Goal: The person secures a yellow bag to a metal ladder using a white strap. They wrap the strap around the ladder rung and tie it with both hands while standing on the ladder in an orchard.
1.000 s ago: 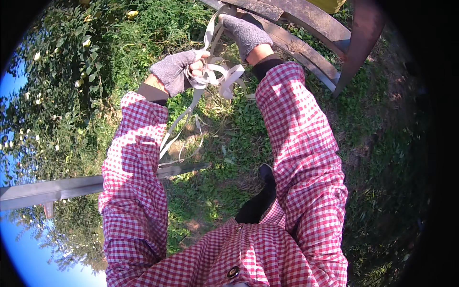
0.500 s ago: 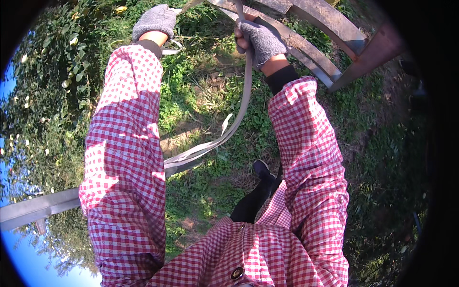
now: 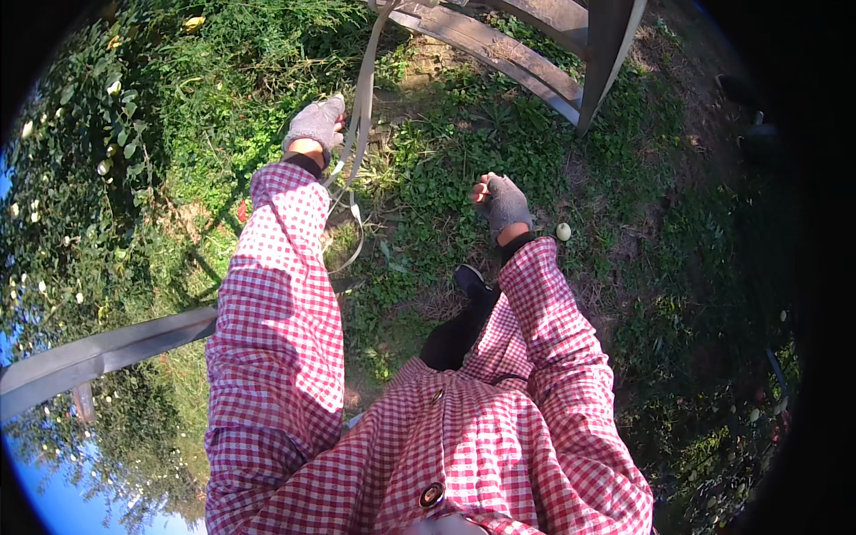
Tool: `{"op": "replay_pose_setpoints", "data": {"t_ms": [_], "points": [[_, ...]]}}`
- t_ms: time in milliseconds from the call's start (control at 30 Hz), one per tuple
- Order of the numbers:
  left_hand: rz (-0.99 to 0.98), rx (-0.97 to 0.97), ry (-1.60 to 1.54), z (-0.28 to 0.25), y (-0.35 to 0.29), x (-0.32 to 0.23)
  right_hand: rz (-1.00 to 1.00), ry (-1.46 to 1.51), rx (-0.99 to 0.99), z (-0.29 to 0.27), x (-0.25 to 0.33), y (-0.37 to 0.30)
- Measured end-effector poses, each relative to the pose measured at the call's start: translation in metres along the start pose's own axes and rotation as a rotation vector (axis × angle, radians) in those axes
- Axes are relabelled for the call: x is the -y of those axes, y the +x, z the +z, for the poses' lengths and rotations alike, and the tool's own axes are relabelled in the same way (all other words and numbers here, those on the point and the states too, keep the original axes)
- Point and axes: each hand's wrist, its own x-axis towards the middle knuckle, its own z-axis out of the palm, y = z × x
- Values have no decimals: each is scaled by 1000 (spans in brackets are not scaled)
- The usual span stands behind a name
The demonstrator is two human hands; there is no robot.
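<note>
My left hand [image 3: 316, 127], in a grey fingerless glove, is at the upper left with its fingers curled. Right beside its fingertips hangs a pale flat strap [image 3: 365, 89], and whether the hand grips it is hidden. The strap drops from a curved metal frame [image 3: 499, 49] at the top, and a thin loop of it dangles near my left sleeve. My right hand [image 3: 505, 207], gloved alike, is lower and to the right, away from the strap and frame. Its bare fingertips are folded in, with nothing visible in them.
A leafy bush [image 3: 107, 152] with pale round fruit fills the left. A grey metal rail [image 3: 116, 348] runs in from the left edge. One pale fruit [image 3: 563, 232] lies on the weedy ground beside my right wrist. My dark boot [image 3: 470, 281] shows below.
My right hand has let go of the strap and come down toward me. The left hand has moved lower and rightward. The strap now hangs near the left hand, and the frame has shifted up in view.
</note>
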Motion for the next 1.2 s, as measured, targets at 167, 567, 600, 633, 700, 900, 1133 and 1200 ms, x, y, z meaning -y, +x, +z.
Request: {"op": "replay_pose_setpoints", "data": {"t_ms": [167, 567, 600, 633, 700, 900, 1133, 1200], "points": [[215, -208, -201, -45, -118, 44, 204, -100, -389, -179, -35, -118], [79, 173, 143, 79, -296, 116, -103, -571, -401, -321, -17, -171], [154, 168, 165, 75, -292, 128, -130, -607, -363, -309, -9, -158], [95, 125, 51, 74, -306, 121, 19, -396, -403, -260, 24, -166], [115, 105, 19, 93, -318, 118, 95, -233, -425, -247, 63, -176], [-127, 16, -279, 159, -306, 58, 4, -173, -270, -280, 158, -162], [-91, 91, -107, 276, -334, -69, 55, -431, -425, -373, 300, -123], [-64, 165, -208, 301, -342, -91, 108, -265, -440, -397, 337, -110]]}}
